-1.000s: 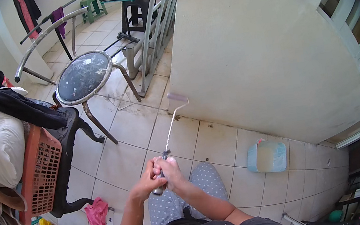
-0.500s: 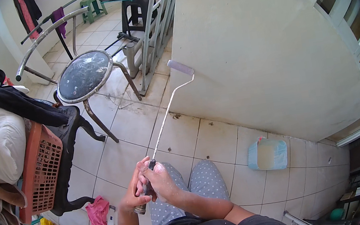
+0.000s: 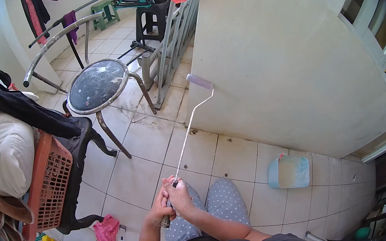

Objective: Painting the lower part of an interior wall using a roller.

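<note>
Both of my hands grip the dark handle of a long paint roller (image 3: 200, 81) with a thin white-coated metal rod. My left hand (image 3: 157, 211) is wrapped round the lower part of the handle. Closed higher up, near where the rod begins, is my right hand (image 3: 181, 199). The pale lilac roller sleeve lies against the lower left part of the cream wall (image 3: 283, 64), close to its corner. Whitish specks show on my right hand. Part of the handle is hidden by my fingers.
A blue container (image 3: 288, 171) of pale liquid stands on the tiled floor at right. A paint-spotted metal chair (image 3: 98, 85) and grey metal frame (image 3: 171, 50) are ahead left. An orange basket (image 3: 51, 188) sits on a black table; pink cloth (image 3: 107, 239) lies near my left arm.
The roller sleeve has slid slightly down along the wall, with both hands still closed on the handle. The whole view has shifted a little, so the surroundings appear lower and farther right.
</note>
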A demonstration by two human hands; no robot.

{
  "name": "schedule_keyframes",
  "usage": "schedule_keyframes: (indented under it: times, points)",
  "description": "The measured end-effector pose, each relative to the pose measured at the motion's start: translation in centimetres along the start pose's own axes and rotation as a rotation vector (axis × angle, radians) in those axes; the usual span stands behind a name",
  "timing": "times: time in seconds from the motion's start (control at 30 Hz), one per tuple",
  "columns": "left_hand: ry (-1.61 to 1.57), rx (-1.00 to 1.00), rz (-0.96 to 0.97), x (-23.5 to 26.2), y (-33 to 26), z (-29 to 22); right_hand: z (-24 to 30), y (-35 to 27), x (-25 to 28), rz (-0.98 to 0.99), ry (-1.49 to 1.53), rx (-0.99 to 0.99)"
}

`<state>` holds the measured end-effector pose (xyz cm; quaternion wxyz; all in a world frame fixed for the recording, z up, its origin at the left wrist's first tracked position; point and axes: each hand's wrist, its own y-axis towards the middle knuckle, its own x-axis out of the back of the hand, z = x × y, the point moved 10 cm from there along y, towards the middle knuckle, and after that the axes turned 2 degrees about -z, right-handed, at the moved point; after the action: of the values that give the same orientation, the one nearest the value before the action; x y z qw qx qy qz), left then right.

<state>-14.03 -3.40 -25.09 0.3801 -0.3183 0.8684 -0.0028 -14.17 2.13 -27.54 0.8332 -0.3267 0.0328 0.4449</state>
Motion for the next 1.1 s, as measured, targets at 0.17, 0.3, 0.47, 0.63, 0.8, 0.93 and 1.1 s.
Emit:
schedule_keyframes:
  times: [0.17, 0.3, 0.47, 0.63, 0.8, 0.93, 1.1]
  points:
    - [0.372, 0.211, -0.352, 4.7, -0.8, 2.5, -1.1, 1.3, 1.5, -0.136, -0.261, 0.055]
    - [0.656, 0.302, -0.463, 5.2, -1.0, 3.5, -1.8, 3.2, 2.5, -0.012, -0.475, 0.188]
    - [0.313, 0.328, -0.313, 4.0, 0.7, 9.2, -2.1, 3.7, 7.5, -0.082, -1.021, 0.211]
    - [0.609, 0.258, -0.422, 4.9, 1.0, 8.5, 3.1, 2.0, 10.4, -0.093, -1.245, 0.246]
    - [0.631, 0.256, -0.368, 9.0, 1.3, 6.5, 8.6, 1.0, 17.4, -0.175, -0.881, 0.247]
    - [0.564, 0.28, -0.305, 9.8, 1.0, 5.3, 8.4, -0.2, 23.7, -0.312, -0.757, 0.225]
    - [0.51, 0.246, -0.273, 10.8, 1.5, 3.7, 5.0, -1.9, 26.8, -0.317, -0.613, 0.122]
